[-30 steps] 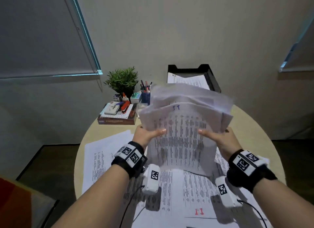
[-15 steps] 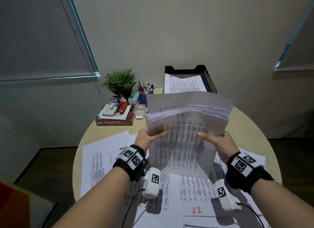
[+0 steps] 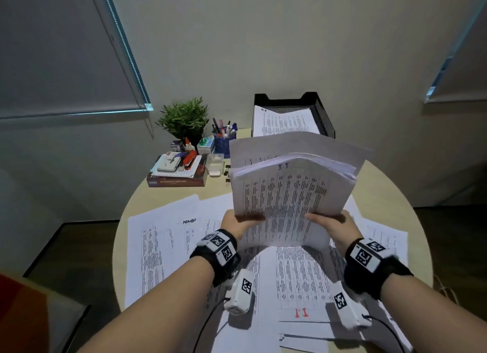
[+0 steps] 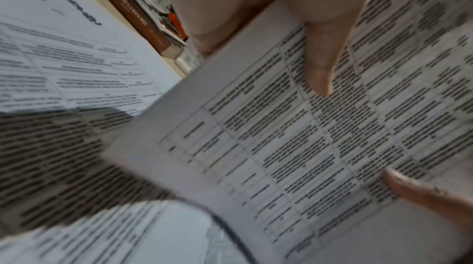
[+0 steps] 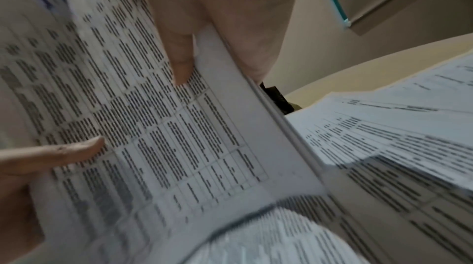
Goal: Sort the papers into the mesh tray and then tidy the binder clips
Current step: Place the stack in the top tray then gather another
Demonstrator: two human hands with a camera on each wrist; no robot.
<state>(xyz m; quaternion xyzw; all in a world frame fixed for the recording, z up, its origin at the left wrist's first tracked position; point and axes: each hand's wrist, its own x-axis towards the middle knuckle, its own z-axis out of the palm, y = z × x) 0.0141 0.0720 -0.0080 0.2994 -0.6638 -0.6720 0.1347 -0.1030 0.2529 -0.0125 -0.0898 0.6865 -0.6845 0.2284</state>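
Above the near half of the table, I hold the stack of papers [image 3: 290, 194] upright.
My left hand [image 3: 238, 225] and right hand [image 3: 333, 225] each pinch a side; since a second ago its edges have squared up, ready for the mesh tray [image 3: 325, 115] beyond.

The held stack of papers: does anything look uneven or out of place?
Yes. In the stack that the left hand and right hand grip, one back sheet stands higher and skewed; the top edges are not flush.
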